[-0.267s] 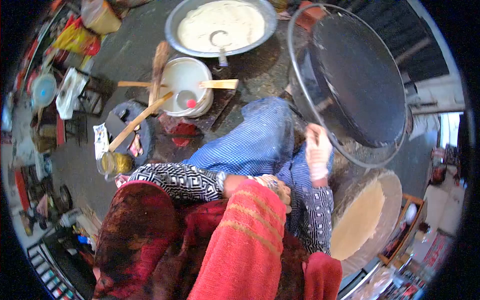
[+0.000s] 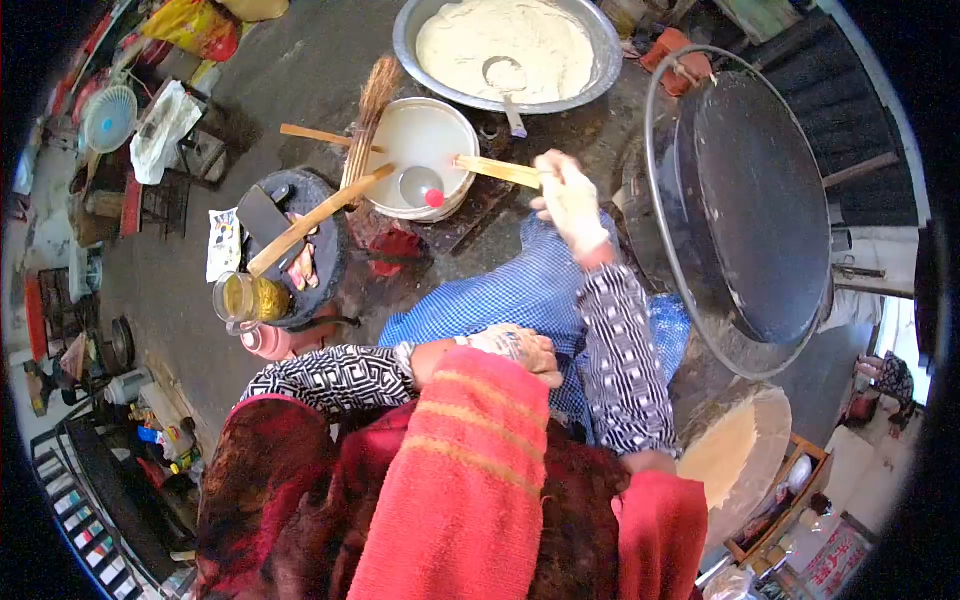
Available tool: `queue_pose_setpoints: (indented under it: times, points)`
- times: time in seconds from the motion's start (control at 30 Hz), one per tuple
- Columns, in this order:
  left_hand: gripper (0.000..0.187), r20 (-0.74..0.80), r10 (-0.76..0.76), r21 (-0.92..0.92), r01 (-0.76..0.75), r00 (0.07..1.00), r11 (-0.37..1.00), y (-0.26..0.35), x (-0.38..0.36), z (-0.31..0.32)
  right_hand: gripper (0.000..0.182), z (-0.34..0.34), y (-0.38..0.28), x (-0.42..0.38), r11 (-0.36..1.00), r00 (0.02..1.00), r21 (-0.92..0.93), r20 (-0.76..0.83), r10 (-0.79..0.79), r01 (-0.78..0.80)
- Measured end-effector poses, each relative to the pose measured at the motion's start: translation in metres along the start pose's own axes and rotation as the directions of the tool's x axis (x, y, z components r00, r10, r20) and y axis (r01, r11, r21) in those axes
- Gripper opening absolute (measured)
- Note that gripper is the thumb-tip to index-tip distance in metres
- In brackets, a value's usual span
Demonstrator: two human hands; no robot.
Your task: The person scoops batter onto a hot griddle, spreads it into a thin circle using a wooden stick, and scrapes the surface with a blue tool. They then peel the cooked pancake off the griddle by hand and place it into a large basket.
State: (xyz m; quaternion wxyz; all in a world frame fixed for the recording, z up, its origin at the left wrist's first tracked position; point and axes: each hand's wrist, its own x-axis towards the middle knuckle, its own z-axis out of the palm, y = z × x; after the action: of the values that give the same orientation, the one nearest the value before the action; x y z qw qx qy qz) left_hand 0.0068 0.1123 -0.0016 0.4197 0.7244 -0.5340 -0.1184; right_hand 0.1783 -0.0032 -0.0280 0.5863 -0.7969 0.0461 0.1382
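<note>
My right hand (image 2: 572,210), in a pale thin glove, has its fingers closed around the outer end of a flat wooden stick (image 2: 492,170). The stick's other end lies over the rim of a white bucket (image 2: 425,214), which holds whitish liquid and a round ladle with a red spot (image 2: 434,198). My left hand (image 2: 515,350), also gloved, rests on the blue checked cloth (image 2: 470,290) over my lap. Its fingers are curled together, and what they may hold is hidden. A red towel (image 2: 450,470) hangs close in front of that wrist.
A wide metal basin (image 2: 606,75) of pale batter stands behind the bucket. To the right is a round black griddle (image 2: 765,205) inside a metal ring (image 2: 655,190). A tub of tan batter (image 2: 725,460) sits lower right. At left, a round board (image 2: 325,270) carries a cleaver (image 2: 262,215).
My right hand has moved up and left from beside my knee to the wooden stick at the bucket. My left hand stays on my lap. The view has shifted slightly.
</note>
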Motion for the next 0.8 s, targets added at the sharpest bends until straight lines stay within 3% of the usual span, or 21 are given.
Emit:
queue_pose_setpoints:
  times: [0.03, 0.07, 0.1, 0.13, 0.17, 0.23, 0.27, 0.3, 0.37, 0.43, 0.47, 0.5, 0.53, 0.6, 0.63, 0.67, 0.7, 0.77, 0.8]
  points:
    - [0.021, -0.030, -0.085, 0.020, 0.086, 0.996, 0.996, 0.000, -0.003, -0.001, 0.034, 0.011, -0.003, 0.005, 0.991, 0.989, 0.043, 0.091, 0.119, -0.123]
    - [0.019, 0.073, -0.153, -0.012, 0.154, 0.986, 0.988, -0.008, -0.002, 0.004, 0.031, 0.017, -0.004, 0.003, 0.996, 0.992, -0.044, 0.096, 0.076, -0.072]
    - [0.019, 0.067, -0.157, -0.016, 0.158, 0.985, 0.987, -0.012, -0.007, 0.006, 0.029, 0.022, -0.003, 0.000, 0.991, 0.994, -0.129, 0.104, 0.033, -0.020]
    - [0.020, -0.071, -0.227, -0.189, 0.210, 0.971, 0.959, -0.016, -0.012, 0.008, 0.024, 0.021, -0.002, -0.006, 0.962, 0.998, -0.269, 0.058, -0.021, 0.036]
    - [0.022, -0.189, -0.310, -0.359, 0.229, 0.932, 0.905, -0.020, -0.015, 0.008, 0.021, 0.017, 0.004, -0.013, 0.990, 0.999, -0.136, 0.035, -0.034, 0.039]
    - [0.028, -0.239, -0.334, -0.371, 0.232, 0.912, 0.899, -0.032, -0.011, 0.001, 0.024, -0.021, -0.028, -0.058, 0.976, 1.000, 0.217, 0.028, -0.006, 0.000]
    - [0.033, -0.145, -0.550, -0.597, 0.371, 0.822, 0.712, -0.041, -0.009, -0.005, 0.025, -0.050, -0.034, -0.080, 0.959, 0.999, 0.283, 0.024, -0.039, 0.031]
    - [0.038, 0.007, -0.712, -0.761, 0.466, 0.702, 0.452, -0.048, -0.006, -0.009, 0.032, -0.077, -0.059, -0.106, 0.988, 0.999, 0.150, -0.032, 0.036, -0.031]
    - [0.048, 0.073, -0.815, -0.948, 0.293, 0.574, 0.122, -0.078, -0.004, -0.001, 0.045, -0.127, -0.074, -0.154, 0.997, 0.986, 0.079, -0.162, 0.034, -0.022]
    - [0.058, 0.042, -0.902, -0.985, 0.169, 0.430, 0.034, -0.115, 0.001, -0.003, 0.033, -0.164, -0.063, -0.201, 0.987, 0.959, 0.133, -0.281, -0.044, 0.085]
    - [0.065, 0.016, -0.925, -0.997, 0.076, 0.381, 0.014, -0.128, 0.004, -0.015, 0.030, -0.176, -0.036, -0.223, 0.943, 0.938, 0.314, -0.346, 0.009, 0.107]
    - [0.075, 0.073, -0.947, -0.980, -0.151, 0.314, -0.126, -0.160, 0.006, -0.016, 0.031, -0.180, -0.023, -0.244, 0.883, 0.930, 0.456, -0.360, 0.074, 0.106]
    - [0.088, 0.015, -0.895, -0.934, -0.313, 0.446, -0.171, -0.170, 0.012, -0.037, 0.037, -0.180, -0.009, -0.260, 0.857, 0.915, 0.514, -0.367, 0.168, 0.048]
    - [0.096, 0.002, -0.859, -0.890, -0.391, 0.512, -0.235, -0.217, 0.009, -0.066, 0.060, -0.175, 0.016, -0.275, 0.830, 0.976, 0.552, -0.125, 0.177, -0.080]
    - [0.081, 0.023, -0.866, -0.863, -0.427, 0.499, -0.269, -0.236, 0.017, -0.079, 0.060, -0.163, 0.015, -0.272, 0.757, 0.955, 0.600, 0.038, 0.295, -0.258]
    - [0.068, -0.002, -0.884, -0.902, -0.382, 0.468, -0.200, -0.249, 0.028, -0.092, 0.056, -0.145, 0.014, -0.257, 0.764, 0.909, 0.504, 0.126, 0.398, -0.404]
    - [0.056, -0.030, -0.900, -0.935, -0.330, 0.435, -0.129, -0.261, 0.038, -0.106, 0.048, -0.133, 0.019, -0.237, 0.846, 0.914, 0.365, 0.270, 0.304, -0.389]
    - [0.030, 0.022, -0.965, -0.937, -0.331, 0.263, -0.112, -0.304, 0.055, -0.119, 0.030, -0.104, 0.021, -0.207, 0.870, 0.971, 0.444, 0.193, 0.140, -0.214]
    - [0.021, 0.118, -0.965, -0.932, -0.309, 0.236, -0.190, -0.332, 0.058, -0.124, 0.030, -0.097, 0.019, -0.200, 0.867, 0.973, 0.454, 0.190, 0.130, -0.204]
